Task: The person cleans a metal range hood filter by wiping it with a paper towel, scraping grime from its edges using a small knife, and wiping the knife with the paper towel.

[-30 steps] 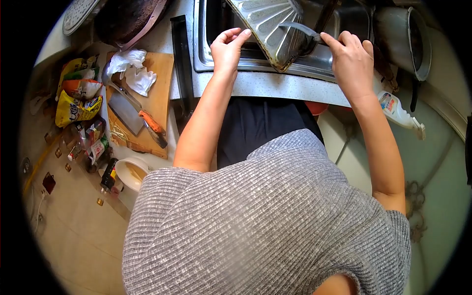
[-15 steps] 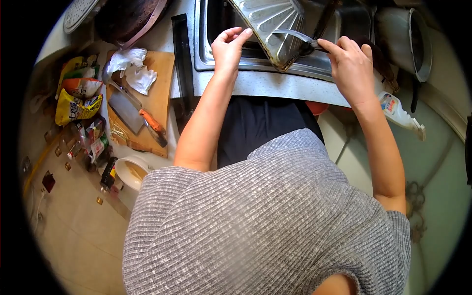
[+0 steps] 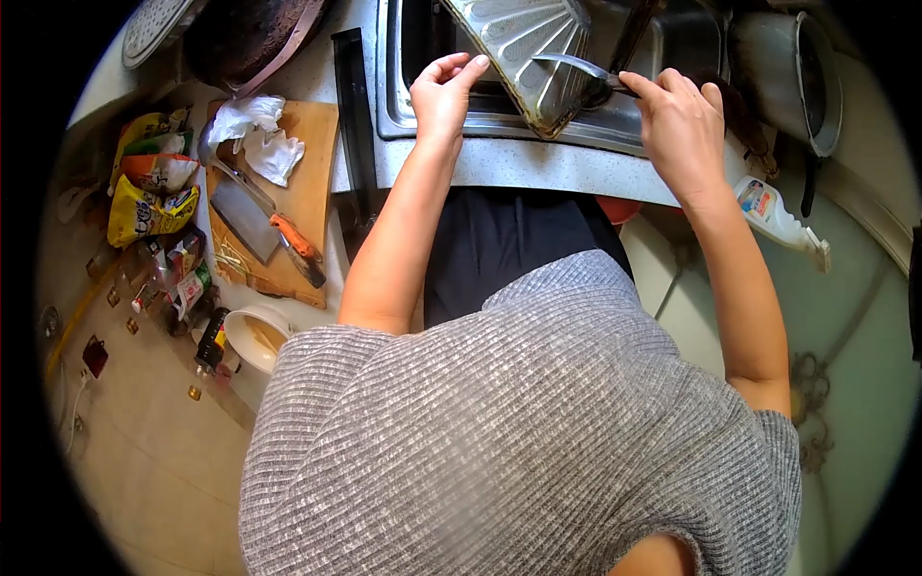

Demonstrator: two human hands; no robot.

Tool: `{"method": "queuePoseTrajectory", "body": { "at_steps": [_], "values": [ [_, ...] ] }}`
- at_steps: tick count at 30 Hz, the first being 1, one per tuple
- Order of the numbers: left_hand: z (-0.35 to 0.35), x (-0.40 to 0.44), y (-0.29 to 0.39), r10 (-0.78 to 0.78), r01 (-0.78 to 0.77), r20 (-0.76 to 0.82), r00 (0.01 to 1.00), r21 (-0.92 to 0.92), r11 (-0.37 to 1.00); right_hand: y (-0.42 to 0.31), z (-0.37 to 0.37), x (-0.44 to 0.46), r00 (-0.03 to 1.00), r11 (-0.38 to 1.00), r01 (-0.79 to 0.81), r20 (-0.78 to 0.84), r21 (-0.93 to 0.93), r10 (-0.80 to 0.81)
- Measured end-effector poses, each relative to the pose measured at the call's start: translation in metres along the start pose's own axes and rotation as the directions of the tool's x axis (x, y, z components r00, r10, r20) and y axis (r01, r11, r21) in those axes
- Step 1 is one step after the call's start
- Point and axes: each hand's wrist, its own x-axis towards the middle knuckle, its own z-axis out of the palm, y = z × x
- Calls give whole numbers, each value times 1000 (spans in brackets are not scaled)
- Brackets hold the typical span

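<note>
A greasy metal panel with ribbed, perforated slots (image 3: 526, 43) is tilted over the sink (image 3: 392, 96), one corner by the front rim. My left hand (image 3: 444, 94) is closed at the panel's left edge, thumb against it and fingers curled. With my right hand (image 3: 680, 125) I grip the handle of a knife-like tool with a curved silvery blade (image 3: 574, 63). The blade lies across the panel's ribbed face, its tip pointing left. Dark grime covers the panel's right side, below the blade.
On the left, a cutting board (image 3: 317, 182) bears a cleaver (image 3: 245, 221), an orange-handled knife (image 3: 293, 240) and crumpled white tissue (image 3: 274, 154). A dark strip (image 3: 355, 106) stands beside the sink. At right are a pot (image 3: 773, 82) and a white spray bottle (image 3: 778, 216).
Almost nothing differs. My hands, the panel and the tool sit very slightly further left in view, along with the surroundings.
</note>
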Motion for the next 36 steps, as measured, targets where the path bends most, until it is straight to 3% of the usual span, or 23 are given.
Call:
{"method": "queuePoseTrajectory", "body": {
  "at_steps": [7, 8, 11, 12, 15, 19, 24, 36],
  "values": [
    [0, -2, 3, -24, 24, 8, 1000, 16, 1000, 17, 4, 2, 988, 970, -150, 50, 189, 143],
    [0, -1, 2, -25, 25, 13, 1000, 10, 1000, 20, 5, 4, 972, 935, -213, 160, 285, 173],
    [1, -3, 4, -30, 30, -1, 1000, 30, 999, 27, 14, 14, 841, 595, -520, 489, 613, 231],
    [1, -3, 4, -30, 29, 4, 1000, 25, 999, 27, 14, 15, 842, 539, -523, 496, 660, 209],
    [1, -4, 5, -31, 31, 7, 1000, 18, 999, 27, 13, 22, 818, 609, -545, 526, 577, 233],
    [2, -2, 2, -26, 26, 3, 1000, 7, 1000, 26, 23, 21, 891, 777, -436, 339, 454, 301],
    [0, 0, -2, -13, 13, 6, 1000, 7, 1000, 20, 17, 24, 876, 793, -466, 327, 392, 354],
    [0, -1, 1, -12, 12, 9, 1000, 16, 1000, 19, 21, 21, 874, 756, -470, 362, 456, 325]
  ]
}}
